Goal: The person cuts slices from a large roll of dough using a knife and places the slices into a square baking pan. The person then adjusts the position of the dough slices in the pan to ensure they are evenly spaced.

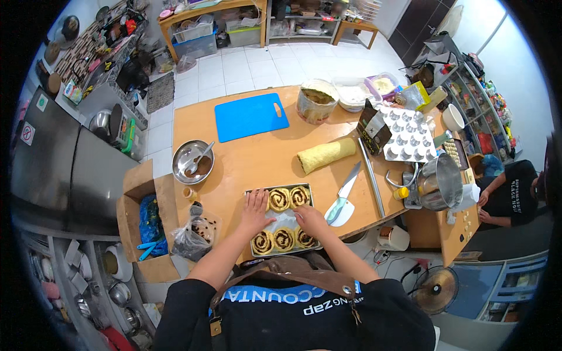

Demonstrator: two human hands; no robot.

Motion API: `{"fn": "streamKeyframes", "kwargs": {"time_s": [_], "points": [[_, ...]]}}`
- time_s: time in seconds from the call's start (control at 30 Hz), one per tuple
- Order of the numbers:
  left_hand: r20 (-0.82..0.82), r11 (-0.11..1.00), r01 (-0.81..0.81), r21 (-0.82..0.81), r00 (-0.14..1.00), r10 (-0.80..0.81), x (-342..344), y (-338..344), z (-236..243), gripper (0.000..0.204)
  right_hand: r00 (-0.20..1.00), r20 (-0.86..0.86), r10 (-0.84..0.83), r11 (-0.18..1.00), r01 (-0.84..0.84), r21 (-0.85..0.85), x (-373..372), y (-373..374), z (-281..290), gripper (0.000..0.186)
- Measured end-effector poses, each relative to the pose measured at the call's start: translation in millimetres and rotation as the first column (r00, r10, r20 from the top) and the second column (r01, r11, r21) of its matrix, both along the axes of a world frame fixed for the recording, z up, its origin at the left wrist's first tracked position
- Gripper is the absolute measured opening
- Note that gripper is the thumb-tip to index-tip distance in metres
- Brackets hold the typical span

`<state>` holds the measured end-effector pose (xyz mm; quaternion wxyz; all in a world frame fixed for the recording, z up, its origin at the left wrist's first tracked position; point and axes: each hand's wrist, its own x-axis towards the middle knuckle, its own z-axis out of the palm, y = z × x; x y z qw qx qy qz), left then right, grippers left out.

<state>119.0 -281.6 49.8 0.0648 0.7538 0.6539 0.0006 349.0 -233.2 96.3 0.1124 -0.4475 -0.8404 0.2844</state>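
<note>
A rectangular metal baking tray (pixel 312 202) lined with paper stands at the table's near edge. It holds two rows of spiral dough rolls with dark filling, with bare liner paper (pixel 285 220) between the rows. In the near row lies a roll (pixel 284 238); in the far row another roll (pixel 280 199) sits between my hands. My left hand (pixel 255 212) is open, fingers stretched over the tray's far left corner and partly hiding a roll there. My right hand (pixel 310 220) reaches over the right side, its fingertips touching the near edge of the far right roll (pixel 300 196).
An uncut dough log (pixel 326 155) lies ahead, with a knife (pixel 345 192) on a white scraper (pixel 341 213) and a metal rod (pixel 371 177) to the right. Leftward are a steel bowl (pixel 182 153) with a spoon and a blue cutting board (pixel 252 117). Another person (pixel 510 196) works at far right.
</note>
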Motion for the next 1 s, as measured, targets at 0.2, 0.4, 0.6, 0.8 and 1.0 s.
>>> {"fn": "streamKeyframes", "kwargs": {"time_s": [0.2, 0.4, 0.6, 0.8, 1.0], "points": [[0.027, 0.999, 0.032, 0.009, 0.999, -0.032, 4.9, 2.7, -6.9, 0.111, 0.996, -0.063, 0.063, 0.998, -0.062, 0.019, -14.4, -3.8, -5.1, 0.021], [0.01, 0.997, 0.019, 0.069, 1.0, -0.019, 2.5, -0.4, -13.3, 0.111, 0.981, -0.131, 0.146, 0.983, -0.13, 0.128, -30.1, -1.4, -10.7, 0.035], [-0.079, 0.996, -0.06, -0.068, 0.995, 0.055, 2.5, -4.5, 5.6, 0.11, 0.937, 0.306, 0.168, 0.945, -0.242, 0.221, -40.6, 0.7, -14.3, 0.08], [-0.065, 0.997, -0.069, -0.039, 0.996, 0.067, 2.7, -7.2, -0.5, 0.109, 0.894, 0.417, 0.163, 0.95, -0.256, 0.179, -47.7, 2.3, -12.4, 0.084], [-0.034, 0.997, -0.026, -0.071, 0.999, 0.024, 8.9, -12.6, -1.6, 0.106, 0.853, 0.443, 0.277, 0.905, -0.387, 0.179, -49.1, 4.2, -23.5, 0.084]]}}
